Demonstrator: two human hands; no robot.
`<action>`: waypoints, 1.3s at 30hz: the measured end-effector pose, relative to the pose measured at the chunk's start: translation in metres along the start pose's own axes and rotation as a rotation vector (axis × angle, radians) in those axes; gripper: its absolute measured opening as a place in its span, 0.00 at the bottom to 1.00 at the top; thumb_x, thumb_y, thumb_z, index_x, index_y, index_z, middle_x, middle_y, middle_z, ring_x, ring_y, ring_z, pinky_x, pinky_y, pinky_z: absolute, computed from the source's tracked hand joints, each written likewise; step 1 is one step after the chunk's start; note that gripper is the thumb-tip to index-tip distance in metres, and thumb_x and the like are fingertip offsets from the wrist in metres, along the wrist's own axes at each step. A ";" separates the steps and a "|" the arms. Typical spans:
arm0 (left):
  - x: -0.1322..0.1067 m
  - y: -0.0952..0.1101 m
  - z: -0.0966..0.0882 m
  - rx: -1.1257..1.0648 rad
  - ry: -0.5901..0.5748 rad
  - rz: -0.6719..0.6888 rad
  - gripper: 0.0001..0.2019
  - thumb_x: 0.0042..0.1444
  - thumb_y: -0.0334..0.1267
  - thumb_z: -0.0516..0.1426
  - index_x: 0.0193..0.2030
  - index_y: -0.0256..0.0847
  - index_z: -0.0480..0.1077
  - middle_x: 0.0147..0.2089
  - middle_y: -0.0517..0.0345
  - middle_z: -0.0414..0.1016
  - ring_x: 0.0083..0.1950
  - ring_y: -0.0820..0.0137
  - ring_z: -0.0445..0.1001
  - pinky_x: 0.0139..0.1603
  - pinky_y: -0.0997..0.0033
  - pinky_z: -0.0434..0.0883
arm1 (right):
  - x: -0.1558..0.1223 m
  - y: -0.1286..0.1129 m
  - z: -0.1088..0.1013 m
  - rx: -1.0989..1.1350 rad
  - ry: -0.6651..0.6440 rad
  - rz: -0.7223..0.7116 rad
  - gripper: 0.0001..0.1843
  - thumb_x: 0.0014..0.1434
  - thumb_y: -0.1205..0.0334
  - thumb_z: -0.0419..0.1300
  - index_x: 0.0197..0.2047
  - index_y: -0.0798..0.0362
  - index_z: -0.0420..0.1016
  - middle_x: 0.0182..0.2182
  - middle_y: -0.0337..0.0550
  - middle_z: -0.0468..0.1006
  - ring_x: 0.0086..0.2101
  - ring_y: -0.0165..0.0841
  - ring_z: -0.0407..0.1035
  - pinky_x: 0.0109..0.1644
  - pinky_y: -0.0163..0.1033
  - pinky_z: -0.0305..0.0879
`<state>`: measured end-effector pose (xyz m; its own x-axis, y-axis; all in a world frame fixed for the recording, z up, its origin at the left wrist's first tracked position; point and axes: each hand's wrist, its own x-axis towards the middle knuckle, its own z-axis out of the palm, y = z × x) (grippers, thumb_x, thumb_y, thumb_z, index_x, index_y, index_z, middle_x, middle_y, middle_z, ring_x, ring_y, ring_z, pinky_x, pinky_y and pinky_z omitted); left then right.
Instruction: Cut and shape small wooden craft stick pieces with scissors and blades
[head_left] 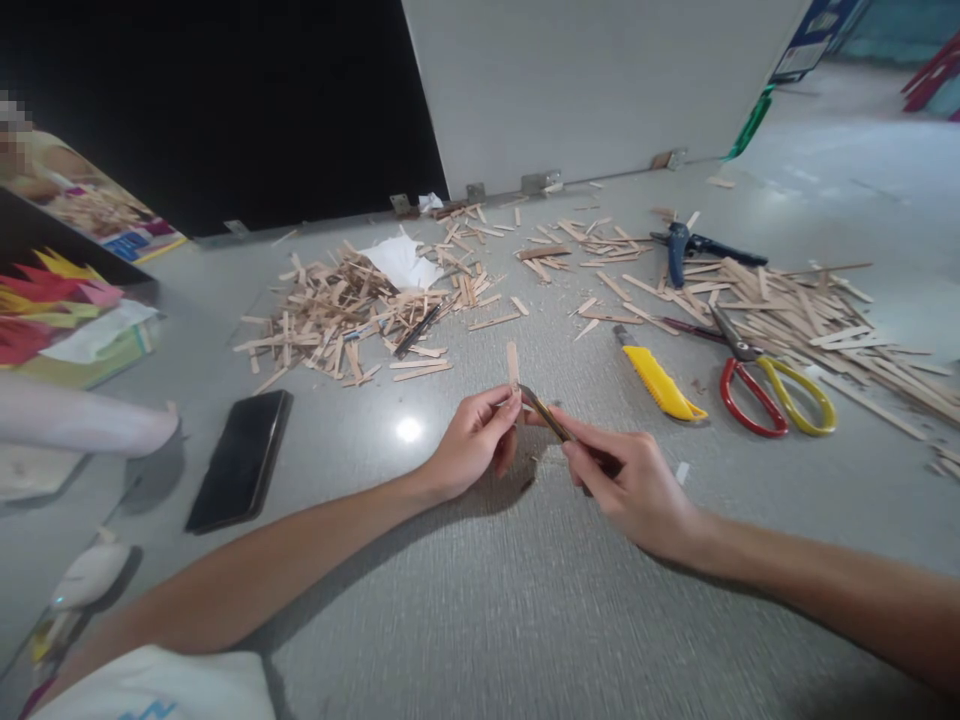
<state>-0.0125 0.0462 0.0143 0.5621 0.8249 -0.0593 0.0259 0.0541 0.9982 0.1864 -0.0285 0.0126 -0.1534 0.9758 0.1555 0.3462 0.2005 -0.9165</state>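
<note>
My left hand [478, 440] pinches a short flat wooden stick [512, 362], which stands upright above my fingertips. In my right hand [626, 478] is a pair of slim, dark and gold tweezers [551, 415] with a bent tip. That tip reaches the fingertips of my left hand, at the lower end of the stick; whether it grips the wood is too small to tell. Right of my hands lie a yellow box cutter [660, 382] and scissors [750, 365] with one red and one yellow handle.
Cut sticks form a heap [322, 310] with crumpled white paper [403, 260]. Longer sticks [810, 310] lie at right, beside a dark blue clamp-like tool [679, 245]. A phone [240, 460] lies left; another person's arm [82, 412] rests beyond it. An upright panel [600, 80] borders the back.
</note>
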 end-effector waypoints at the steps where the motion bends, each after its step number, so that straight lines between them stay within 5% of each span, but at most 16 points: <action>1: 0.000 0.000 0.000 -0.003 0.001 -0.002 0.23 0.70 0.61 0.57 0.38 0.41 0.70 0.32 0.56 0.82 0.14 0.80 0.60 0.15 0.76 0.55 | 0.001 0.000 0.000 0.012 -0.008 0.011 0.31 0.70 0.59 0.54 0.69 0.66 0.78 0.22 0.34 0.62 0.21 0.28 0.49 0.21 0.33 0.49; 16: -0.005 -0.004 0.003 0.223 0.099 0.041 0.21 0.73 0.56 0.54 0.41 0.39 0.72 0.30 0.57 0.79 0.19 0.78 0.60 0.20 0.76 0.56 | 0.000 -0.003 0.000 -0.042 0.064 0.055 0.29 0.67 0.55 0.56 0.61 0.65 0.85 0.20 0.33 0.59 0.21 0.28 0.47 0.20 0.34 0.46; 28: -0.010 -0.005 0.005 0.464 0.184 0.145 0.23 0.74 0.53 0.53 0.33 0.40 0.75 0.31 0.54 0.81 0.27 0.70 0.71 0.33 0.72 0.65 | -0.008 0.009 0.006 -0.319 0.136 -0.211 0.26 0.72 0.62 0.54 0.60 0.70 0.85 0.17 0.34 0.65 0.17 0.26 0.49 0.21 0.33 0.51; 39: -0.011 -0.002 0.008 0.508 0.182 0.157 0.24 0.74 0.53 0.53 0.30 0.40 0.73 0.25 0.58 0.76 0.24 0.73 0.65 0.30 0.73 0.63 | -0.007 0.006 0.007 -0.369 0.119 -0.218 0.25 0.73 0.62 0.54 0.61 0.69 0.84 0.17 0.37 0.71 0.17 0.27 0.54 0.23 0.33 0.56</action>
<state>-0.0126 0.0326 0.0127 0.4406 0.8875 0.1348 0.3740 -0.3180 0.8712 0.1833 -0.0344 0.0034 -0.1590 0.9064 0.3914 0.6282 0.3987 -0.6681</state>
